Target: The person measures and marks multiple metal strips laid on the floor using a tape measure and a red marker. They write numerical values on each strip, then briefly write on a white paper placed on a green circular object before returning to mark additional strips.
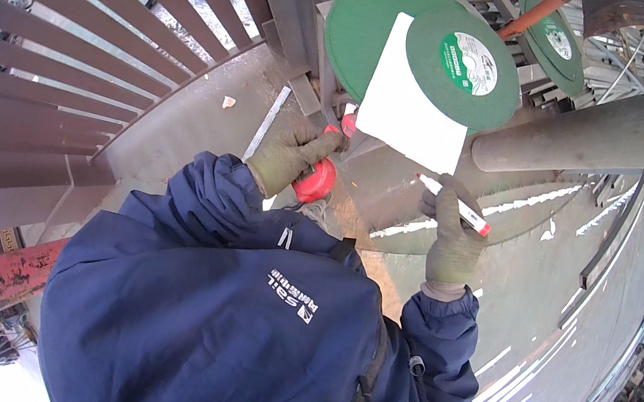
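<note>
My gloved right hand [453, 237] grips a white marker [456, 206] with a red end. Its red tip is bare and points up and left, near the lower edge of a white sheet of paper [411, 109]. That sheet lies partly under a green cutting disc [424, 64] with a round label. My gloved left hand [288, 159] is closed, with a bit of red at its fingertips that I cannot make out. A rounded red object [314, 181] shows just below these fingers; whether the hand holds it is hidden.
A larger green disc [352, 30] lies under the paper, with more discs [559, 41] at the back right. A long grey cylinder [574, 138] lies to the right. Slatted brown metal [65, 44] stands at left, above a worn red cylinder [16, 276]. Metal bars [617, 227] lie on the floor.
</note>
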A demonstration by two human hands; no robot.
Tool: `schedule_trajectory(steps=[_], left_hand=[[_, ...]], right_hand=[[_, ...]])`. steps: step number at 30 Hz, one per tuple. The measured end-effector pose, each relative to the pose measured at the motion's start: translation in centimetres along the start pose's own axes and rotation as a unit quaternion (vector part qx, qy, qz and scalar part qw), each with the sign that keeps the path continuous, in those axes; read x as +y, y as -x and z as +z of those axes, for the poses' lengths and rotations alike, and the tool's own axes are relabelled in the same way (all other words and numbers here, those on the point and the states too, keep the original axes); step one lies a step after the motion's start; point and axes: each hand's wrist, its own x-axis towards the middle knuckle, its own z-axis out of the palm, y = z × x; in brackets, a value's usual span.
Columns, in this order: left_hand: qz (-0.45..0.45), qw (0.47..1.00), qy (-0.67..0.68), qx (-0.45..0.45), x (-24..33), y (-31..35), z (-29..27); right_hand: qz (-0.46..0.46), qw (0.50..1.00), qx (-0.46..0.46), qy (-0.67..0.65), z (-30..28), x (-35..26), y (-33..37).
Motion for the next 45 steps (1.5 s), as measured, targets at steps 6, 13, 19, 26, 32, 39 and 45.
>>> schedule_trajectory(steps=[6, 13, 19, 26, 32, 39, 45], left_hand=[[-0.05, 0.997, 0.033, -0.056, 3.0, -2.5, -0.7], [-0.058, 0.994, 0.046, -0.076, 2.8, -5.0, -0.4], [-0.053, 0.993, 0.06, -0.086, 1.6, -6.2, 0.6], [-0.051, 0.995, 0.048, -0.077, 0.5, -7.1, 0.6], [-0.039, 0.994, 0.025, -0.097, 0.7, -7.6, 0.2], [-0.053, 0.994, 0.023, -0.09, 0.5, -7.5, 0.1], [-0.062, 0.994, 0.024, -0.09, 0.7, -7.4, 0.2]], right_hand=[[-0.017, 1.0, 0.025, -0.005, 3.1, 1.2, -3.7], [0.018, 1.0, 0.002, 0.014, 5.9, 3.0, -7.0], [0.043, 0.998, 0.021, 0.035, 6.4, 5.0, -8.0], [0.042, 0.995, 0.047, 0.074, 6.1, 4.8, -7.9], [0.023, 0.994, 0.059, 0.084, 6.1, 5.1, -7.8], [0.038, 0.994, 0.06, 0.088, 6.4, 5.0, -8.1], [0.069, 0.989, 0.054, 0.119, 6.6, 4.4, -8.2]])
